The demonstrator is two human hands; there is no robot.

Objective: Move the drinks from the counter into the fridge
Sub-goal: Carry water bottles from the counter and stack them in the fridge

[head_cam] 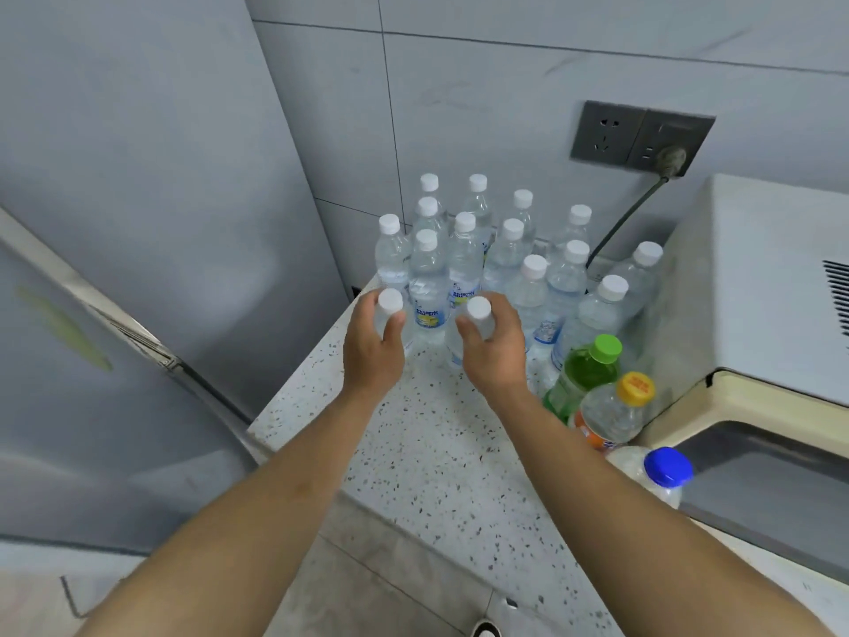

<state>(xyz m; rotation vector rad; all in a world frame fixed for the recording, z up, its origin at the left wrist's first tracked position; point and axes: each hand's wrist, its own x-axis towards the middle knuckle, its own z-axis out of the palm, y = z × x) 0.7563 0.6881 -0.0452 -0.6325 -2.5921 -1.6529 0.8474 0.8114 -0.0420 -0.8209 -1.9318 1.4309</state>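
Several clear water bottles point(464, 264) with white caps stand packed together at the back of the speckled counter point(432, 457). My left hand point(370, 349) grips the neck of the front-left water bottle point(389, 302). My right hand point(494, 344) grips the neck of the front water bottle point(478, 310) beside it. A green soda bottle point(585, 367), an orange-capped bottle point(613, 413) and a blue-capped bottle point(661, 473) stand along the counter's right side. The grey fridge point(115, 223) stands at the left with its doors closed.
A cream microwave point(758, 324) fills the right end of the counter. A wall socket point(638, 135) with a plugged cable sits on the tiled wall behind the bottles. Floor tiles and a shoe tip point(484, 629) show below the counter's edge.
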